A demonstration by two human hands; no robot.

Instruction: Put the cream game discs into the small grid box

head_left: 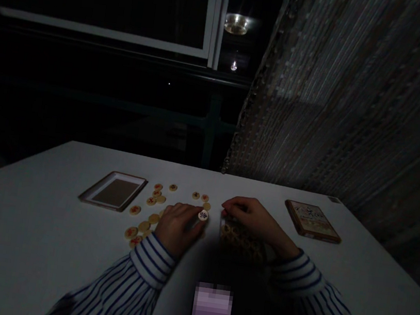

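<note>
The left hand's point(178, 227) fingers are clamped on a dark-lettered xiangqi piece point(203, 215) — it sits at their tips, its marked face showing, raised above the worktop point(36, 227). Loose xiangqi pieces point(153, 218) lie around and beyond that hand. The right hand point(250, 216) curls over a piece-filled box point(221, 228), fingertips near its far-left corner — whether they grip anything, I cannot tell.

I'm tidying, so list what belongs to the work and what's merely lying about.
In use:
pale round disc in the left hand
loose round tan discs
shadowed box of discs by the right hand

Probably idle:
shallow brown-rimmed rectangular tray
brown picture-topped rectangular box
</note>
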